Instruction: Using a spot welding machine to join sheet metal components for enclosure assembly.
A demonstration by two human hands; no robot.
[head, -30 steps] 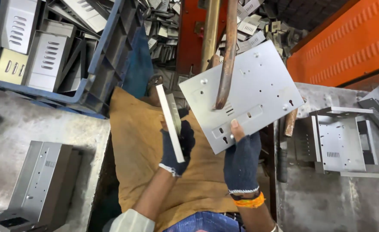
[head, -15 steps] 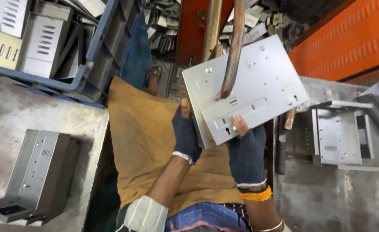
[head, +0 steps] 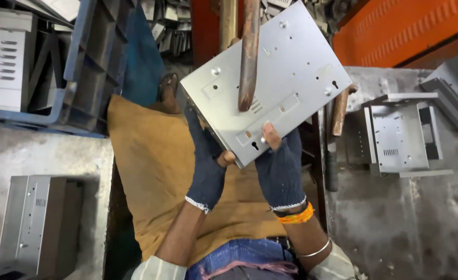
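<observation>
Both hands wear dark blue knit gloves with open fingertips. A flat grey sheet-metal panel (head: 286, 72) with punched holes and slots is tilted in front of me. My right hand (head: 281, 168) grips its near edge, thumb on top. Along the panel's left edge my left hand (head: 208, 158) holds it from below. A rusty metal rod (head: 248, 54) hangs down in front of the panel's face. A tan cloth (head: 156, 171) covers my lap beneath.
A blue crate (head: 78, 62) of grey metal parts stands at the upper left. A folded grey metal box (head: 34, 223) lies on the left bench. Another bent metal housing (head: 400, 135) sits on the right bench. An orange wall (head: 410, 26) rises upper right.
My left hand let go of a narrow metal strip it held upright and came up to the panel's left edge. The panel now sits closer and larger in view.
</observation>
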